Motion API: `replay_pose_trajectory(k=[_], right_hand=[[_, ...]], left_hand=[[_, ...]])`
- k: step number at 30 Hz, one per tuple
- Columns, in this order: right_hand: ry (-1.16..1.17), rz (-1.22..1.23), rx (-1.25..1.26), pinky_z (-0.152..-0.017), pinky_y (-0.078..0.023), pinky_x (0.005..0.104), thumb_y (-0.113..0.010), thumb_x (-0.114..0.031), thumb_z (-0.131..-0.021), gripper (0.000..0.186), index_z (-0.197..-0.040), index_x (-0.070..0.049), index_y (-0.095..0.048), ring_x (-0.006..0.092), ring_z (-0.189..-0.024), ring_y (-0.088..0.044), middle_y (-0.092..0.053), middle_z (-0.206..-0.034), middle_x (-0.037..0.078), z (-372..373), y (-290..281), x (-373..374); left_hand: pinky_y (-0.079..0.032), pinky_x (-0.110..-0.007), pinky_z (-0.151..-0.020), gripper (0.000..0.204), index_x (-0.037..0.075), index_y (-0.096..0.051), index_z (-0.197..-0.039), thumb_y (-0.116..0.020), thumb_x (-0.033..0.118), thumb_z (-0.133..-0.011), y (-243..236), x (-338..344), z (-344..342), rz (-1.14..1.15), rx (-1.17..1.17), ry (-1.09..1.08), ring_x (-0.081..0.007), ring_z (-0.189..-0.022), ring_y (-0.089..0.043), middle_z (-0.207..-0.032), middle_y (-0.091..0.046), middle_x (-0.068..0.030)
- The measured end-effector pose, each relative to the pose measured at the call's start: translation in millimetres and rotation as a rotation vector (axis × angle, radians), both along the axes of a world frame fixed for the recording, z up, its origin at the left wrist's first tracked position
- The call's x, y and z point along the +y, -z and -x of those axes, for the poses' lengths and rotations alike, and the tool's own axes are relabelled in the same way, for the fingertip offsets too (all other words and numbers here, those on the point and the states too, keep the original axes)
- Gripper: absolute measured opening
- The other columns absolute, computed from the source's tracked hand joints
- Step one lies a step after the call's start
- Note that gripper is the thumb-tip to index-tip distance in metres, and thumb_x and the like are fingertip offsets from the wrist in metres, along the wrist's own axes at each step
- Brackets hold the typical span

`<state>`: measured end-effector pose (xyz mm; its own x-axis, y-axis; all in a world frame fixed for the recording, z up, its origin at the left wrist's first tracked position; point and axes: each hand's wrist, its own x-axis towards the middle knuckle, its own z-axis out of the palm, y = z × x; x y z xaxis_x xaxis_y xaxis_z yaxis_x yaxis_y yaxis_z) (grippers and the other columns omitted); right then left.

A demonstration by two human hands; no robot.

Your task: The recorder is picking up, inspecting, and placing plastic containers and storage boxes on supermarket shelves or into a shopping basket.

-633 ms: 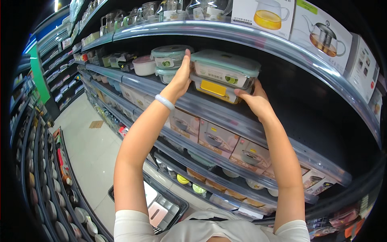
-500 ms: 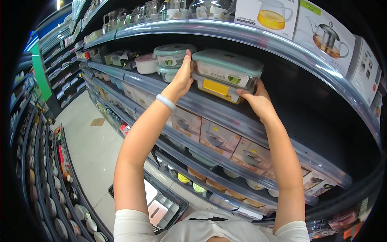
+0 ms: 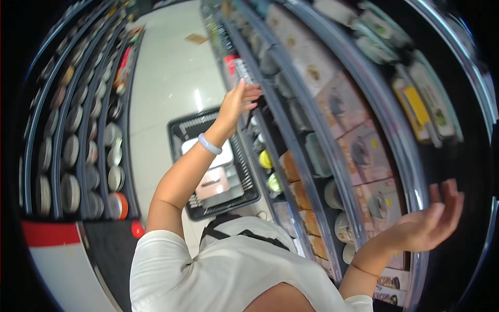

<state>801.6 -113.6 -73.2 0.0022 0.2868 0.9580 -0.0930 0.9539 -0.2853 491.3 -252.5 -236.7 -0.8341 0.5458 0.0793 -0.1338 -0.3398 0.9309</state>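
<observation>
My left hand [image 3: 239, 104], with a pale bangle on the wrist, is raised in mid-air over the aisle, fingers apart and nothing in them, above a black shopping basket [image 3: 249, 192] on the floor. The basket holds white, pink and grey items [image 3: 213, 184]. My right hand [image 3: 431, 218] is open and empty by the shelf edge on the right, its fingers curved. Beyond it on that shelf sit the stacked food containers [image 3: 431, 99], one with a yellow clasp, slightly blurred.
Shelves of plates and dishes [image 3: 73, 145] line the left, above a red-and-grey panel [image 3: 49, 234]. The right shelving [image 3: 332, 62] carries printed boxes and kitchenware. A brown flat piece [image 3: 196, 39] lies on the tiled floor [image 3: 156, 78].
My view has swung downward. Both my hands have let go of the stacked containers, which remain on the shelf. My left hand is now over the aisle and my right is by the shelf edge.
</observation>
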Motion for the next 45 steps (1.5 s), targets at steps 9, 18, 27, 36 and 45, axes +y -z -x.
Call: replay_pose_trajectory(k=[9, 18, 27, 36, 45], right_hand=[[-0.608, 0.774, -0.99, -0.074, -0.045, 0.0267, -0.06, -0.007, -0.078, 0.024, -0.1, 0.002, -0.057, 0.0155, -0.084, -0.058, -0.062, -0.089, 0.011, 95.4, 250.7, -61.2], [-0.608, 0.801, -1.575, -0.073, -0.048, 0.0301, -0.063, -0.019, -0.072, 0.04, -0.104, 0.003, -0.055, 0.0237, -0.082, -0.061, -0.062, -0.09, 0.016, 137.0, 454.2, -115.6], [-0.466, 0.72, -1.705, -0.089, -0.039, 0.0393, -0.062, -0.028, -0.071, 0.059, -0.115, 0.008, -0.046, 0.0371, -0.103, -0.05, -0.051, -0.112, 0.027, 189.2, 492.6, -126.5], [-0.449, 0.796, -1.656, -0.095, -0.034, 0.038, -0.063, -0.029, -0.074, 0.069, -0.126, 0.006, -0.034, 0.0362, -0.114, -0.043, -0.042, -0.123, 0.027, 253.4, 504.0, -106.1], [-0.665, 0.986, -1.51, -0.087, -0.039, 0.0327, -0.063, -0.015, -0.074, 0.053, -0.119, 0.003, -0.041, 0.0264, -0.101, -0.052, -0.053, -0.11, 0.018, 258.9, 536.8, -95.6]], left_hand=[[-0.041, -0.026, -0.064, 0.036, 0.002, -0.055, -0.099, -0.046, 0.035, -0.088, 215.6, -208.8, -58.3, 0.402, -0.479, -0.505, -0.0134, -0.074, -0.049, -0.083, -0.053, -0.005], [-0.037, -0.023, -0.054, 0.047, -0.004, -0.046, -0.112, -0.054, 0.032, -0.083, 296.3, -215.8, -108.4, 0.561, -0.722, -0.403, -0.0101, -0.066, -0.046, -0.08, -0.052, -0.004], [-0.034, -0.038, -0.094, 0.065, -0.004, -0.025, -0.13, -0.052, 0.033, -0.084, 340.1, -209.4, -91.9, 0.604, -0.74, -0.344, -0.0272, -0.115, -0.041, -0.125, -0.04, -0.0193], [-0.037, -0.033, -0.088, 0.05, -0.004, -0.035, -0.122, -0.045, 0.031, -0.089, 344.4, -200.7, -39.0, 0.541, -0.58, -0.46, -0.022, -0.102, -0.047, -0.115, -0.047, -0.0144], [-0.032, -0.042, -0.09, 0.046, 0.008, -0.033, -0.127, -0.042, 0.035, -0.089, 323.4, -193.5, -36.3, 0.451, -0.717, -0.355, -0.0232, -0.113, -0.037, -0.123, -0.041, -0.0111]])
